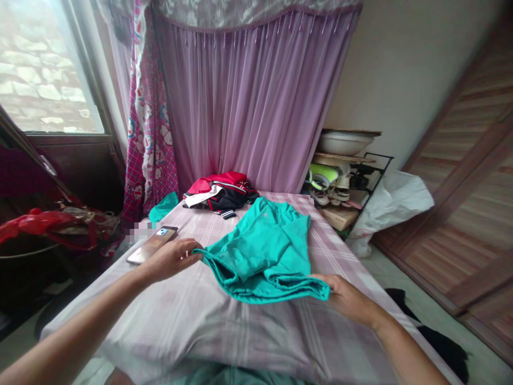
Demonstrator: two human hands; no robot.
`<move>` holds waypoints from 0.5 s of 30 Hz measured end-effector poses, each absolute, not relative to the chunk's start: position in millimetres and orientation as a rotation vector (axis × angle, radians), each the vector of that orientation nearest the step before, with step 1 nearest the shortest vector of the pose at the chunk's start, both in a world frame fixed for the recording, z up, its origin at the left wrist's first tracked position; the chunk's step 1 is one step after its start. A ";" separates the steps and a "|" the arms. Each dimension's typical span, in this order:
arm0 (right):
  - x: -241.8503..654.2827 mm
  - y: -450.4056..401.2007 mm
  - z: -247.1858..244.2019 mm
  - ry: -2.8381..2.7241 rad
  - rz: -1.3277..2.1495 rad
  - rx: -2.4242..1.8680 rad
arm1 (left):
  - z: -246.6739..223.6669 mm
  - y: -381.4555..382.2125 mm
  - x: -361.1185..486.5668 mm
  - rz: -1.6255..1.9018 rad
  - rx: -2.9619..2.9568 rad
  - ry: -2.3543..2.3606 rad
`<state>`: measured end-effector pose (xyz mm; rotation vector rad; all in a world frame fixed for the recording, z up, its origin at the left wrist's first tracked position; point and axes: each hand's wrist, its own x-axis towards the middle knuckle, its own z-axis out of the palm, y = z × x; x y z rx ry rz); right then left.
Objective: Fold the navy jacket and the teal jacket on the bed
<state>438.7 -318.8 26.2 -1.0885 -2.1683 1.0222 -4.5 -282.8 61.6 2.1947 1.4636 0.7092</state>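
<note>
A pair of teal shorts point(260, 246) lies on the bed point(172, 315), its gathered waist pointing away from me and its near edge lifted off the sheet. My left hand point(174, 259) pinches the left corner of that near edge between thumb and fingers. At the right corner, my right hand point(344, 297) grips the cloth, with some of its fingers hidden behind the fabric. The near edge sags slightly between both hands, and the leg openings show as folds. A smartphone point(154, 245) rests on the bed just beyond my left hand.
Red and navy clothes point(224, 190) are heaped at the bed's far end, before a purple curtain point(248, 107). A shoe rack point(340, 184) and a white sack point(395, 206) stand right of the bed. Black cloth point(433, 334) lies on the floor.
</note>
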 end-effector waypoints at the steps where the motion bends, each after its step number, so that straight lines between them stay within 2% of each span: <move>1: 439.9 -317.1 26.1 -2.159 1.034 -1.087 | 62.6 -280.7 -3.5 0.713 2.207 1.474; 6: 450.6 -269.5 26.3 -1.877 0.838 -1.162 | 86.6 -215.8 16.8 0.896 2.263 1.557; 10: 454.5 -203.7 17.8 -1.587 0.440 -1.761 | 99.0 -134.9 57.9 1.021 2.089 1.811; 12: 454.0 -176.8 5.9 -1.469 0.348 -2.041 | 86.1 -109.1 80.5 0.987 1.987 1.773; 15: 455.3 -156.4 -18.6 -1.426 0.422 -2.118 | 43.3 -98.5 102.1 0.900 1.913 1.741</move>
